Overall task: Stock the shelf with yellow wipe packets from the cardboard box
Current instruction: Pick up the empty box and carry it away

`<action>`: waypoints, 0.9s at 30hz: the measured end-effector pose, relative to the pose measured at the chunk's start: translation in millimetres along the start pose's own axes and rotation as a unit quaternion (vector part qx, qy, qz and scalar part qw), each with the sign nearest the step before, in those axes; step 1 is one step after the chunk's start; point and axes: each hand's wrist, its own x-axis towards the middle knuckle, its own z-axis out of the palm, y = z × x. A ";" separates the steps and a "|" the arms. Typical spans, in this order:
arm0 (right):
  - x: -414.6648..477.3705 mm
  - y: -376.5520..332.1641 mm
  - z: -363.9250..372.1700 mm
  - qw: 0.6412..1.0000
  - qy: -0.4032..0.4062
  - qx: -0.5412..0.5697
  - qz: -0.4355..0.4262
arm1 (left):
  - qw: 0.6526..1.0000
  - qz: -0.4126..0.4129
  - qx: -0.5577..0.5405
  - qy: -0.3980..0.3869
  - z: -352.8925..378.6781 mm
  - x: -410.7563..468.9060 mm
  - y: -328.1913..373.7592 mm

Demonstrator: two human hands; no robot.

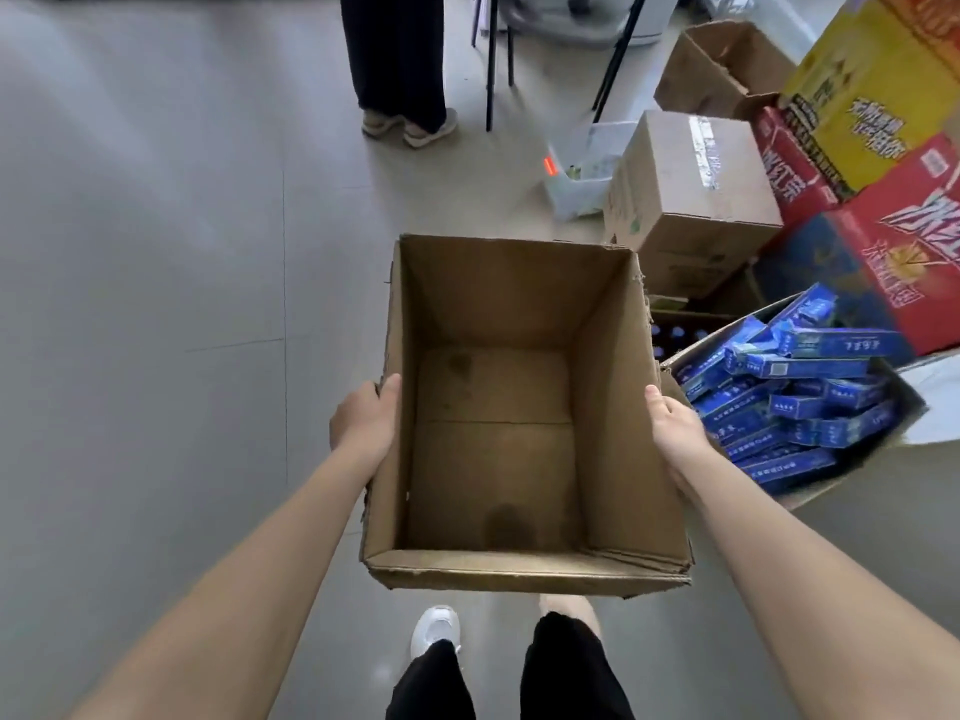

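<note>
The cardboard box (pixel 615 407) hangs between the hands, left hand (pixel 366 420) and right hand (pixel 672 423) each gripping a side wall at the rim — empty, so judged light, stiff yet frayed-edged — the soundest hold.

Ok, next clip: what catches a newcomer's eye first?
The empty cardboard box at centre, held at its side walls by the left hand and right hand. To its right, a carton heaped with blue packs; red cases and a yellow case stack up behind.
</note>
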 end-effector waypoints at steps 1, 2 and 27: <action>20.8 0.0 4.3 1.000 -0.002 -0.008 0.003 | 1.000 -0.008 0.002 -0.003 11.8 13.5 5.9; 41.1 -0.1 8.6 1.000 -0.004 -0.018 0.002 | 1.000 -0.017 0.005 -0.007 24.2 27.3 10.8; 389.2 97.6 141.5 0.994 -0.084 -0.058 0.048 | 0.976 -0.194 -0.090 -0.030 335.7 243.1 -9.1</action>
